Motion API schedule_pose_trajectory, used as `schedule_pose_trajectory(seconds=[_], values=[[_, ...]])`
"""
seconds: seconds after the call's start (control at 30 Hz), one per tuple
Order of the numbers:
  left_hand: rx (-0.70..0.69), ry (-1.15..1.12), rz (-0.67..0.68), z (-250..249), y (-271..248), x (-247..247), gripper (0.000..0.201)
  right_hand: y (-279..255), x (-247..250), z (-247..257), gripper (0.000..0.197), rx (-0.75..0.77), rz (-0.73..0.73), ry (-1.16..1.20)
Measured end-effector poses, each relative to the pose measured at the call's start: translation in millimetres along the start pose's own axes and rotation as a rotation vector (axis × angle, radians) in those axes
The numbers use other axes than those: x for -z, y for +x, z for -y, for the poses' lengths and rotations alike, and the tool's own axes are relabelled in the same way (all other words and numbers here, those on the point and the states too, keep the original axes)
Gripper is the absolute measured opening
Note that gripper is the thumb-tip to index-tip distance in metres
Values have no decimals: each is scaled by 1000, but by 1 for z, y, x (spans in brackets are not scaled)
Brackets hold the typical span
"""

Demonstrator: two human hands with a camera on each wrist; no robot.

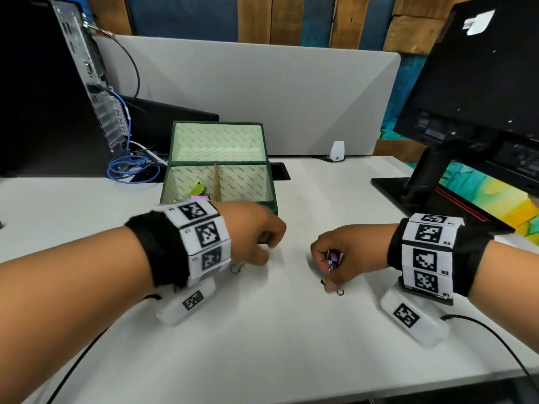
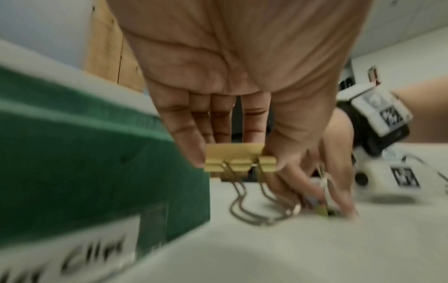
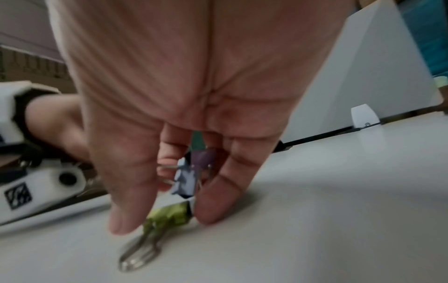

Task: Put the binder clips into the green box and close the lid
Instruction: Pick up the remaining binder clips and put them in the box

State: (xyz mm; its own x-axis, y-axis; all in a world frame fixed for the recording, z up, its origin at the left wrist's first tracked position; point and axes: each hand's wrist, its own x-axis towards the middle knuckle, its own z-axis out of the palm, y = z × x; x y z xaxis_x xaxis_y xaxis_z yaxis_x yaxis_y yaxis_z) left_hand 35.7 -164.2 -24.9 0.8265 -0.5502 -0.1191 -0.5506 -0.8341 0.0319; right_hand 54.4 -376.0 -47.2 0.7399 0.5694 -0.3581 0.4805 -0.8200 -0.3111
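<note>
The green box (image 1: 273,196) stands open in the middle of the white desk, its lid (image 1: 218,141) upright behind it. A green clip (image 1: 197,188) and a purple clip (image 1: 200,198) lie in its left compartment. Just in front of the box, my left hand (image 2: 238,165) pinches a gold binder clip (image 2: 236,151) between thumb and fingers, its wire handles touching the desk. To the right, my right hand (image 3: 164,220) holds a purple clip (image 3: 202,159) and a pale blue clip (image 3: 185,180) in its curled fingers. Its fingertips pinch a green clip (image 3: 174,212) lying on the desk.
A computer tower (image 1: 58,83) with blue cables (image 1: 131,167) stands at the back left. A monitor (image 1: 481,83) on a black base (image 1: 408,191) fills the right. A grey divider (image 1: 262,97) closes the back, with a small white device (image 1: 337,151) at its foot.
</note>
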Motion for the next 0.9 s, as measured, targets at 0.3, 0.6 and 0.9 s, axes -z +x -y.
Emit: schedule_pose_trajectory(seconds=[0.3, 0.6, 0.9], values=[[240, -281, -649, 60, -44, 70, 12, 15, -1, 12, 34, -19, 68, -170], [395, -380, -663, 106, -33, 57, 16, 10, 48, 34, 29, 11, -197, -146], [591, -400, -329, 127, -38, 5, 79, 12, 82, 58, 30, 61, -366, -123]])
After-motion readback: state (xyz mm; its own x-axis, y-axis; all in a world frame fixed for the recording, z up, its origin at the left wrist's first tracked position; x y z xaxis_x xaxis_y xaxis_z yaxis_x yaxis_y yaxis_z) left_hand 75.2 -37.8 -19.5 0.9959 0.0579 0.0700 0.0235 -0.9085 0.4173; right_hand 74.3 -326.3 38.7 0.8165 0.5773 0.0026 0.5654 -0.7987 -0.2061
